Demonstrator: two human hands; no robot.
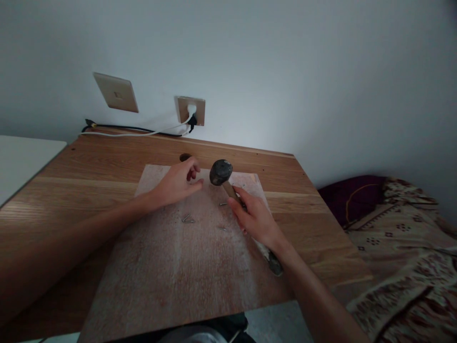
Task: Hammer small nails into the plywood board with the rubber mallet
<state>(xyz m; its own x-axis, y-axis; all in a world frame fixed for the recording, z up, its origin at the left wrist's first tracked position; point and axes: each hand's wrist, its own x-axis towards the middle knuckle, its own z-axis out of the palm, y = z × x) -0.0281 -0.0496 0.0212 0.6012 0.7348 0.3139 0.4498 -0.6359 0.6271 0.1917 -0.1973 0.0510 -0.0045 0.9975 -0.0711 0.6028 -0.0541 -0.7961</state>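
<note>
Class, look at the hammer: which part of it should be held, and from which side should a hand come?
The hammer is probably best held by its slim handle, coming from the right as the right hand does. The handle slants down and right from the bulky, dark head, toward that hand's side.

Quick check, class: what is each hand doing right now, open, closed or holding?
Left hand: partly open, fingers curled, nothing visible in its grasp.
Right hand: closed around the hammer handle.
</note>
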